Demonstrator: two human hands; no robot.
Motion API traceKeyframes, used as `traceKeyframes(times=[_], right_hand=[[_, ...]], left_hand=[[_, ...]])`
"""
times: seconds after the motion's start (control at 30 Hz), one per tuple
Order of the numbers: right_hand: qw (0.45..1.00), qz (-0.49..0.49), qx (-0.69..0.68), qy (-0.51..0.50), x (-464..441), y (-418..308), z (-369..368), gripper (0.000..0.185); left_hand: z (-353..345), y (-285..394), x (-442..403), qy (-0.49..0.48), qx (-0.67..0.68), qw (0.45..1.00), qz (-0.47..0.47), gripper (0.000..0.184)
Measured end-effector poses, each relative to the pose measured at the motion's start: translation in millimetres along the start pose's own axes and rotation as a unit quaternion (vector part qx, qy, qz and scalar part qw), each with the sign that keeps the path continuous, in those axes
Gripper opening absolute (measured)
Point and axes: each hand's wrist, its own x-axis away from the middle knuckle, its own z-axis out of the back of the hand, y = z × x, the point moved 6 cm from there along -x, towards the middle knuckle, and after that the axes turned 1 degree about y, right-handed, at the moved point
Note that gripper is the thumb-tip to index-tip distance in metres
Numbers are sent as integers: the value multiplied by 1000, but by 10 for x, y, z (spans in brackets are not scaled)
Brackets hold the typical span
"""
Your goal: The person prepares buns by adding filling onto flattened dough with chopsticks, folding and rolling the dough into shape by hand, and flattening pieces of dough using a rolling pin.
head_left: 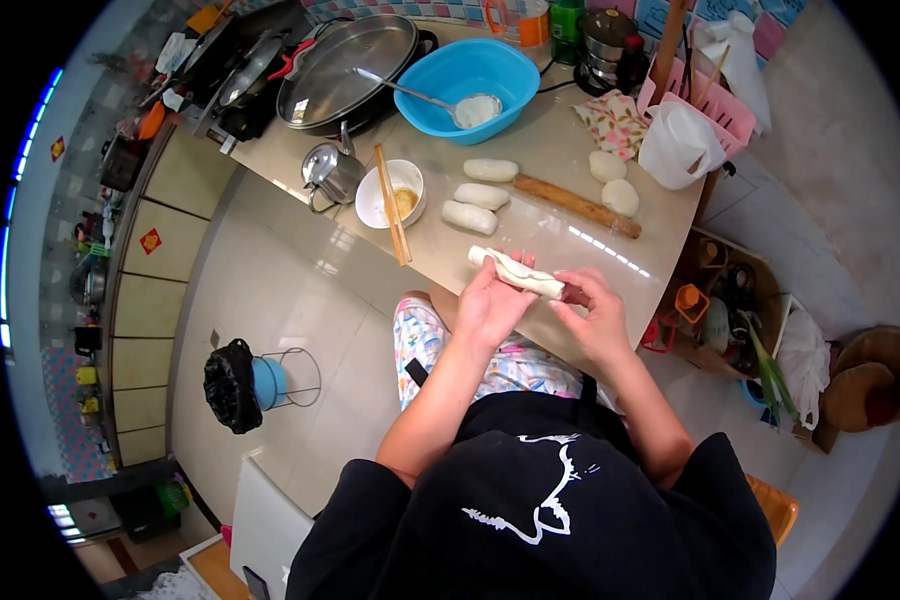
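Observation:
A rolled-up piece of white dough (515,273) with a visible seam is held over the table's near edge. My left hand (493,305) supports its left part, thumb on top and fingers beneath. At the right end, the fingers of my right hand (595,308) close around the roll. Beyond my hands lie several other pieces of dough: a log-shaped dough roll (468,217) nearest me, two more behind it, and two round dough balls (620,198) at the right. A wooden rolling pin (578,206) lies between the logs and the balls.
A white bowl (417,205) with yellowish contents carries chopsticks (391,205) across its rim. Behind stand a steel kettle (333,172), a large lidded pan (345,75) and a blue basin (515,62) with a ladle of flour. A pink basket (735,122) stands at the right edge.

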Motion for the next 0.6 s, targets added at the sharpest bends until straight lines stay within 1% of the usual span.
traceKeyframes(times=[0.03,0.07,0.13,0.17,0.23,0.27,0.33,0.37,0.43,0.57,0.6], right_hand=[[999,35,-1,4,7,-57,10,37],[999,35,-1,5,12,-65,20,37],[997,57,44,-4,18,-102,32,34],[997,58,44,-4,16,-123,46,34],[993,80,82,-23,12,-206,52,30],[993,79,82,-24,2,-224,63,30],[988,109,100,-53,-17,-282,52,24],[988,109,100,-54,-35,-297,61,24],[983,121,119,-76,-66,-324,45,19],[981,119,118,-93,-109,-286,20,15],[983,101,113,-103,-124,-294,8,15]], left_hand=[[-14,-18,9,-2,11,1000,9,22],[-27,-27,19,-2,10,1000,10,22],[-69,-31,58,21,-55,998,-5,16],[-107,-47,80,21,-55,998,-6,16],[-165,-38,128,28,-149,987,-44,25],[-148,-39,128,29,-149,987,-45,25],[-150,-23,131,18,-205,976,-68,42],[-143,-34,140,18,-204,976,-69,42],[-217,-32,201,35,-277,954,-105,52],[-251,-47,268,36,-326,934,-141,56],[-262,-46,280,41,-357,922,-145,57]])
